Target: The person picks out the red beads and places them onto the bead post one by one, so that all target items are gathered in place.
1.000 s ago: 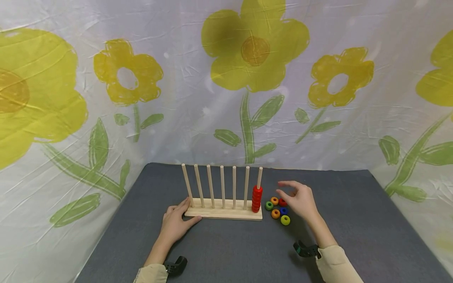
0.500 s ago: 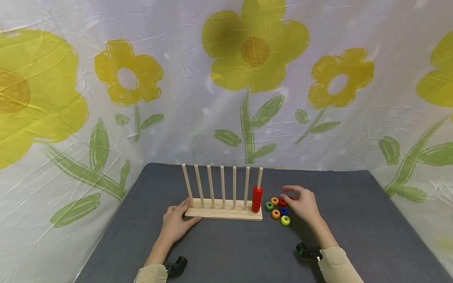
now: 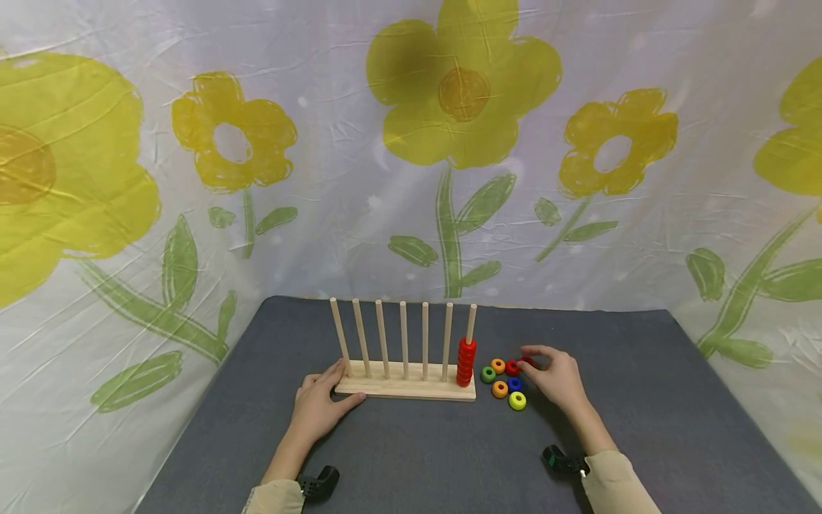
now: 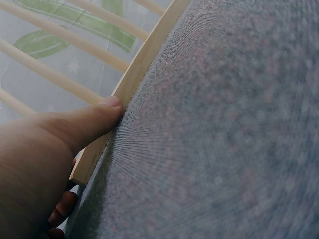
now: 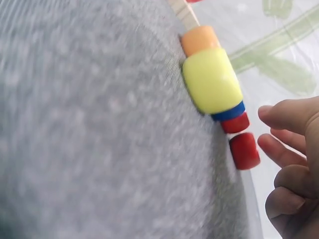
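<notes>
My left hand (image 3: 319, 403) grips the left end of a wooden peg stand (image 3: 406, 387), its thumb on the front edge of the base. In the left wrist view the thumb (image 4: 94, 119) presses that edge, with the other fingers partly hidden behind. Several red beads (image 3: 466, 363) are stacked on the rightmost peg. My right hand (image 3: 559, 378) hovers with thumb and forefinger apart, over a loose red bead (image 5: 244, 151) at the right of the loose group. The right wrist view has a gap between fingertips and bead.
Beside the stand's right end lie loose beads: a green one (image 3: 488, 374), two orange ones, another red one (image 3: 511, 368), a blue one (image 3: 515, 384) and a yellow one (image 3: 517, 400). A dark cloth (image 3: 411, 464) covers the table. A flowered curtain (image 3: 334, 214) hangs behind.
My right hand has moved right and slightly nearer, from above the bead group to its right side, uncovering more of the red beads. The left hand and stand stay put.
</notes>
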Motion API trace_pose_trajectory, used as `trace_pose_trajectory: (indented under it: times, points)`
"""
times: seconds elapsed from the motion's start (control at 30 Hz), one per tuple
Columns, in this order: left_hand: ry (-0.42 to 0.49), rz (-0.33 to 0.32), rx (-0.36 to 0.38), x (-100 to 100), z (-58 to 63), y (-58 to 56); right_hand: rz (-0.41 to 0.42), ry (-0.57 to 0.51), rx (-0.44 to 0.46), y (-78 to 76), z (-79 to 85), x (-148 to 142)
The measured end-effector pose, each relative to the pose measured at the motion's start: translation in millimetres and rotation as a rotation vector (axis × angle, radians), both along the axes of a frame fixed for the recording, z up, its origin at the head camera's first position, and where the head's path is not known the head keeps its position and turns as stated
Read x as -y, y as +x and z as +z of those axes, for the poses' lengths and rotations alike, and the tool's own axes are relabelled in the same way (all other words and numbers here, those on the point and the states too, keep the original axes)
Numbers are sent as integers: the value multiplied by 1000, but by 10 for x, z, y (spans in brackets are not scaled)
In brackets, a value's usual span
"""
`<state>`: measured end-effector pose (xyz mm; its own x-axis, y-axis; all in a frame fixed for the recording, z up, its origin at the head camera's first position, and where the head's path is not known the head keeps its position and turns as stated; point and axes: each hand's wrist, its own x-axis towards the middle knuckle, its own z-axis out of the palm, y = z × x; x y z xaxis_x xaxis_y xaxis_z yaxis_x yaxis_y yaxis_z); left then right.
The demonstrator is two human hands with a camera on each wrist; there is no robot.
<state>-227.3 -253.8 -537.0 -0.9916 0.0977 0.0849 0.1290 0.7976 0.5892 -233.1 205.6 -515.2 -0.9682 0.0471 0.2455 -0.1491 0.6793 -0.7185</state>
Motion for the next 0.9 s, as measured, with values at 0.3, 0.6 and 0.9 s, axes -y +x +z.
trace_pose_trajectory:
  times: [0.3,0.6,0.9]
  points:
    - [-2,-1,4,-1,2,-4,-25,19,4,4,-42,-58]
    - [-14,5,6,-4,0,-11,-43,50,32,-19,-101,-110]
    - [-13,0,-2,-4,2,-6,-53,60,70,-16,-132,-119]
